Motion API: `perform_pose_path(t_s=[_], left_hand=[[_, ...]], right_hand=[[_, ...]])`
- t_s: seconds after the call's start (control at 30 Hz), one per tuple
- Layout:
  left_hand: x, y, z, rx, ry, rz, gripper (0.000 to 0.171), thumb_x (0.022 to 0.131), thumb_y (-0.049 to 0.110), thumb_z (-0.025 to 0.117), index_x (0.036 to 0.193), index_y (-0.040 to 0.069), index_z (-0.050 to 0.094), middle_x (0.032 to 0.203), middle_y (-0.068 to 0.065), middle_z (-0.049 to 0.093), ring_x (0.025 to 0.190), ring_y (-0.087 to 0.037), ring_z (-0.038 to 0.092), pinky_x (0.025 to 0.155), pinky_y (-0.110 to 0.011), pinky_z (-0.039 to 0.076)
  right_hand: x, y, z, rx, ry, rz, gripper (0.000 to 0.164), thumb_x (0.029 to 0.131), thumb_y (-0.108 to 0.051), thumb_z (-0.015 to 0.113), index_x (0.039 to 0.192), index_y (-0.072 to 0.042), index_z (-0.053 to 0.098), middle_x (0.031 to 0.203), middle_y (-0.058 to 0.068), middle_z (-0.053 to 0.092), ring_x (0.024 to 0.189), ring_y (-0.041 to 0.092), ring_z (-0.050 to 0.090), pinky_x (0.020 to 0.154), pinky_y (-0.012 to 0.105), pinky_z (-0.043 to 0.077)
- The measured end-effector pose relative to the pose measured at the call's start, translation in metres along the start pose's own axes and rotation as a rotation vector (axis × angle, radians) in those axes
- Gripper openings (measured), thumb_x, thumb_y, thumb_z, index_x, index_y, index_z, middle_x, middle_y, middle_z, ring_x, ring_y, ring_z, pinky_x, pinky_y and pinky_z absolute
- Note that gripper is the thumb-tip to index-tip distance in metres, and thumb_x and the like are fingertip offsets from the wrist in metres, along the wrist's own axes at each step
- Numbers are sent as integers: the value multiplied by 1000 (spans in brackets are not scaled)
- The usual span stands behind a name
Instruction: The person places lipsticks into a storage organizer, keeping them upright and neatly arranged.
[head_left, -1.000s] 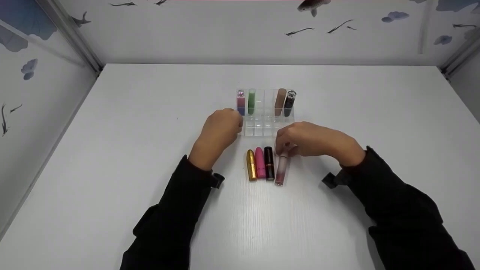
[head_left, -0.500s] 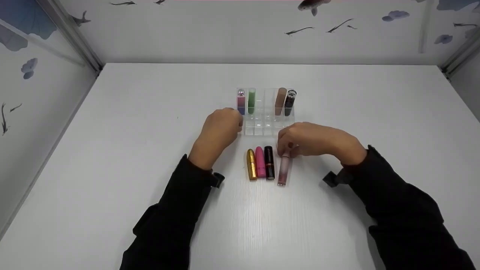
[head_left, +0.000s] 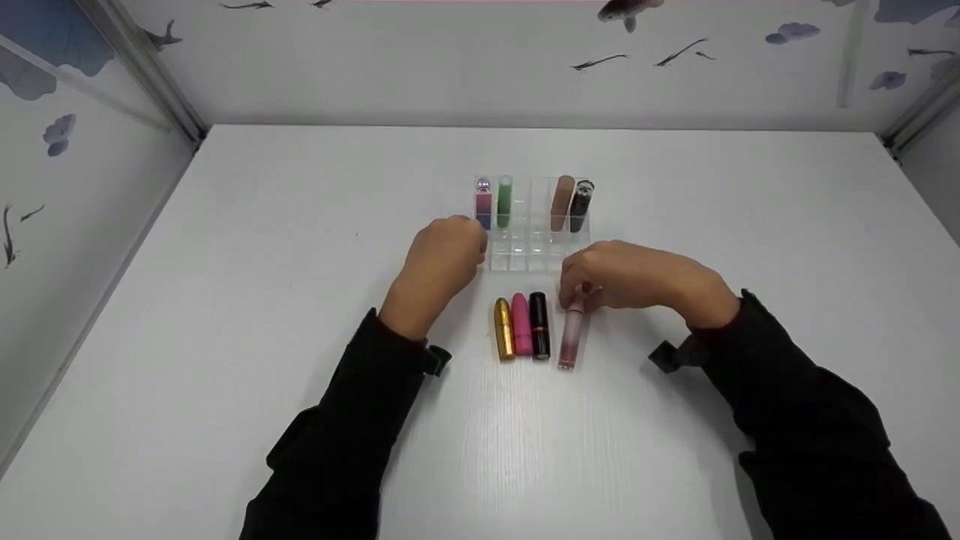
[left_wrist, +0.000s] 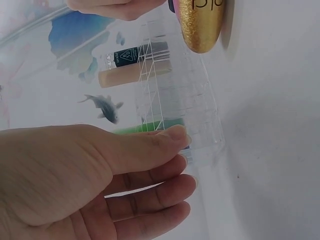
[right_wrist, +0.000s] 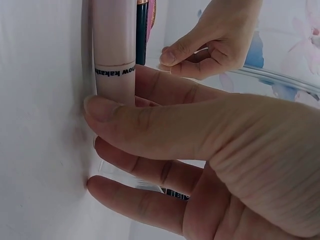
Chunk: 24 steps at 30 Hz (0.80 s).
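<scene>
My left hand [head_left: 442, 255] is at the left side of a clear lipstick organizer [head_left: 529, 259], its thumb and fingertips pinching that end. With its thumb and fingers my right hand [head_left: 637, 277] grips the upper end of a pinkish lip gloss tube [head_left: 571, 337], which lies along the table in front of the organizer. Dark lettering rings the tube's pale part in the right wrist view. Left of it lie a black lipstick tube [head_left: 539, 326], a pink one [head_left: 521, 325] and a gold one [head_left: 504, 330], side by side.
In the organizer's back row stand a pink-and-blue tube [head_left: 484, 204], a green tube [head_left: 505, 202], a brown tube [head_left: 562, 204] and a dark tube [head_left: 581, 206]. White printed panels [head_left: 420, 75] border the white table [head_left: 300, 225] at the back and sides.
My right hand has shifted slightly to the right with the lip gloss tube, widening the gap to the black tube. The left hand stays at the organizer.
</scene>
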<state>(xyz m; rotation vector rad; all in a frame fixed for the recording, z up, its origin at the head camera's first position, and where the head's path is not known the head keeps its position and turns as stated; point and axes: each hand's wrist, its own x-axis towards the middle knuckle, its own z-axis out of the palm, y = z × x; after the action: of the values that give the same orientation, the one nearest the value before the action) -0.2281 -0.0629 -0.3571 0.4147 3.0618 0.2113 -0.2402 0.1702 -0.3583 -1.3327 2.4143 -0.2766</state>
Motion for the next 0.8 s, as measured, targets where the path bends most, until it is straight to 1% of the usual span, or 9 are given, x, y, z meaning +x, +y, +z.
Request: perform_pose_path(t_s=[0.2,0.43,0.57,0.8], left_hand=[[0,1,0,11,-3,3,17,89,15,65,103,9,72,99,-7,71,89,-21,66,79,-31,54],[-3,0,-1,23,38,26,16,87,13,67,101,8,73,98,-8,71,89,-23,67,78,-32,55],[-3,0,-1,26,37,26,15,88,13,66,100,8,73,98,-8,71,88,-23,67,77,-33,54],[-4,0,-4,40,30,31,16,88,13,65,101,11,73,97,-7,72,85,-22,67,74,-34,55]], right_hand=[[-3,2,-3,-4,26,-10,24,78,2,71,92,-17,74,92,-4,68,82,12,61,76,30,52],[-6,3,-8,-27,87,-9,23,78,-1,72,93,-19,74,91,-6,68,81,11,61,75,29,51],[-6,2,-10,-18,128,-5,24,78,0,72,94,-19,74,91,-6,68,80,11,61,74,29,51],[-7,3,-10,-40,190,-32,23,78,-2,73,95,-17,73,92,-5,68,80,11,61,74,30,51]])
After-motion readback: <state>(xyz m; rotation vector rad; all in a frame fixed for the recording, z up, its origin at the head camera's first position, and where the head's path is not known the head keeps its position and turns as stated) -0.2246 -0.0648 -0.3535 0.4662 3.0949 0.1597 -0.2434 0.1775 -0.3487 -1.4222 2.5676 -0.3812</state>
